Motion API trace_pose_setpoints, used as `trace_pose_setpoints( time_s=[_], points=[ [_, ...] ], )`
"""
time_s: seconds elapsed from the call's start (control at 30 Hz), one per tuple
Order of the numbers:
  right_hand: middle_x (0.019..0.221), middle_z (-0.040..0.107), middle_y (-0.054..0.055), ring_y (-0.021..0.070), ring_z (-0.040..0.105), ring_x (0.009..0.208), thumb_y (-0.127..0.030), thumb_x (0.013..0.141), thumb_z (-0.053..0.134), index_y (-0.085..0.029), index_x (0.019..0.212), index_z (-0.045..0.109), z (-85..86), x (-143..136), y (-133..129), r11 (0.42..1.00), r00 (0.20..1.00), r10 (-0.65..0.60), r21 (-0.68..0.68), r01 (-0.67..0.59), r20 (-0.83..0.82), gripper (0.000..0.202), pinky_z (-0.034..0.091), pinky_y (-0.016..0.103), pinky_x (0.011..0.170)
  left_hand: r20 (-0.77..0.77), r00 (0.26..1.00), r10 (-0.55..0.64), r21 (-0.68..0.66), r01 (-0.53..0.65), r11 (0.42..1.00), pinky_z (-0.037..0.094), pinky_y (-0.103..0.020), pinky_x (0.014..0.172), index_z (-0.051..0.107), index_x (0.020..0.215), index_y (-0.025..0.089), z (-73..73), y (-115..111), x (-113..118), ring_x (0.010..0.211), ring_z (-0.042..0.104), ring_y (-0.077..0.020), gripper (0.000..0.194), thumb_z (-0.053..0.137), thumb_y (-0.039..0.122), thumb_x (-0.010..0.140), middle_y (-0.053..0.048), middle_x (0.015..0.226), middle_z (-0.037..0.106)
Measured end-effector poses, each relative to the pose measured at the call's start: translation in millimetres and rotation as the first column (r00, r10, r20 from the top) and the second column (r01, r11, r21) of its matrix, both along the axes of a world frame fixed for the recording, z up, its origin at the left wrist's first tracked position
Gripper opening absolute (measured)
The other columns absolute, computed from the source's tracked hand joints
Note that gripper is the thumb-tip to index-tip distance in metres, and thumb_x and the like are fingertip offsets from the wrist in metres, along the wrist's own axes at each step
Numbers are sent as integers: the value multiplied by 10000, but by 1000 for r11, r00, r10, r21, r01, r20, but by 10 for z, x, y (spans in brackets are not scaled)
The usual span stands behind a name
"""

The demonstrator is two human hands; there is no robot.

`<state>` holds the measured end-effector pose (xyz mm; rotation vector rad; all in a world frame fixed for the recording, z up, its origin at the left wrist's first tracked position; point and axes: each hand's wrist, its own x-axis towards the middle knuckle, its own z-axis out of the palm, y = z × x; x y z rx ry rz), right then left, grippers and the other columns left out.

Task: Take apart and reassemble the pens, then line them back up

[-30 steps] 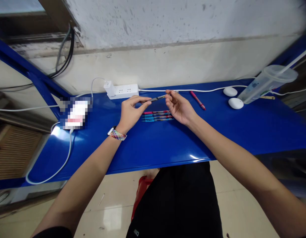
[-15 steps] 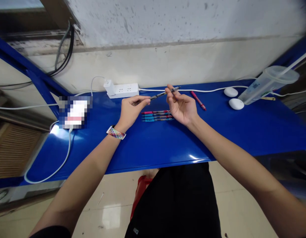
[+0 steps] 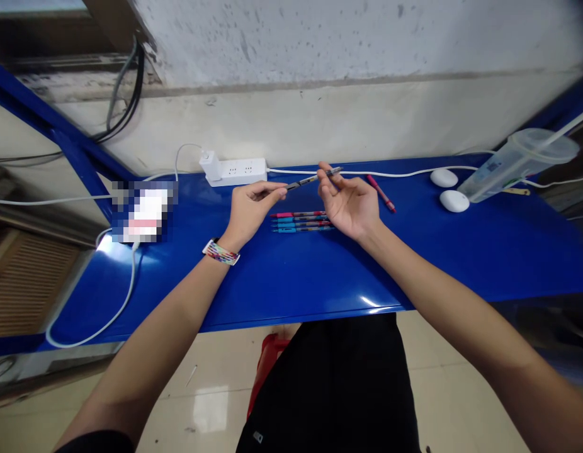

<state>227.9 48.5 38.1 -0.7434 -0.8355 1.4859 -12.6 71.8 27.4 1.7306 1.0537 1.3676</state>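
Observation:
Between my two hands a dark pen (image 3: 306,181) is held above the blue table (image 3: 291,277), slightly raised at its right end. My left hand (image 3: 254,204) pinches its left end between thumb and fingers. The fingers of my right hand (image 3: 350,201) grip the right part, palm turned up. Below the held pen, several pens (image 3: 296,223) with pink and blue ends lie side by side, their right ends partly hidden by my right hand. A red pen (image 3: 381,194) lies apart to the right.
A white power strip (image 3: 242,171) stands by the wall, its cable running right. Two white rounded objects (image 3: 454,201) sit beside a tilted clear container (image 3: 513,163) at the right. A blurred-out device (image 3: 147,211) with a white cable is at the left.
The view has shifted slightly. The bare middle part of the pen between my hands looks lighter near my right fingers; both hands keep nearly the same pose.

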Motion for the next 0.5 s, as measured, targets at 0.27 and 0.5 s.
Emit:
trace_pose_setpoints(
  time_s=[0.27,0.5],
  points=[
    [1041,839,23,215,818,1138,-361,963,748,-271,1128,765,-43,15,28,1000,999,-20,10,20,30,189,733,372,941,30,1000,3,-11,-3,1000,694,-406,921,930,1028,253,-6,21,-21,912,843,-231,151,896,356,923,-63,930,896],
    [1103,847,54,259,801,1210,-446,999,685,-256,1203,788,14,17,-19,1000,1000,-4,25,4,16,298,729,419,965,25,1000,8,-10,-8,1000,698,-413,919,932,1011,266,-5,33,-31,908,845,-236,141,896,364,915,-60,921,896]
  ],
)
